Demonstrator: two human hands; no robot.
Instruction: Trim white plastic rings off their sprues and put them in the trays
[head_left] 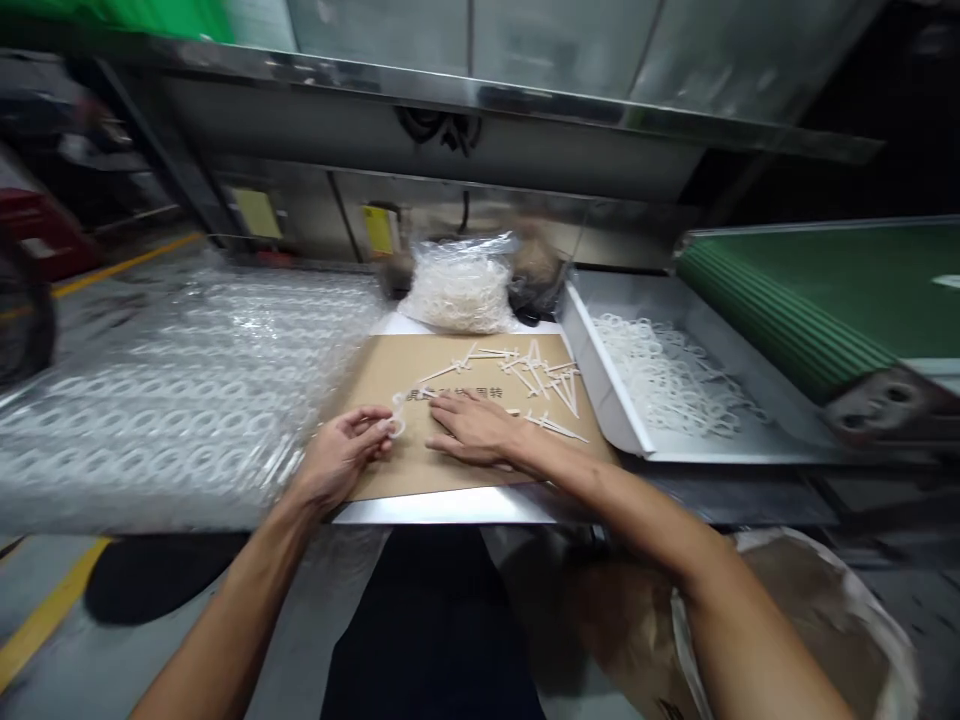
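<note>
My left hand [346, 452] pinches a small white plastic ring piece [397, 416] between thumb and fingers, just above the left part of a cardboard sheet [420, 470]. To its right, my right hand [474, 428] lies low over the cardboard, palm down with fingers stretched out. A thin white piece [426, 393] is beside its fingertips; whether they touch is unclear. Several thin white plastic sticks, like moulding sprues [534, 370], lie scattered on the cardboard's far and right side. Some printed characters on the sheet are partly covered by my right hand.
Layers of white rings under clear plastic wrap [150, 400] cover the left side. Behind the cardboard stands a clear bag of white parts [461, 290]. A grey tray [611, 400] at right holds many white rings, next to a green conveyor belt [817, 290]. A metal shelf edge [480, 95] crosses above.
</note>
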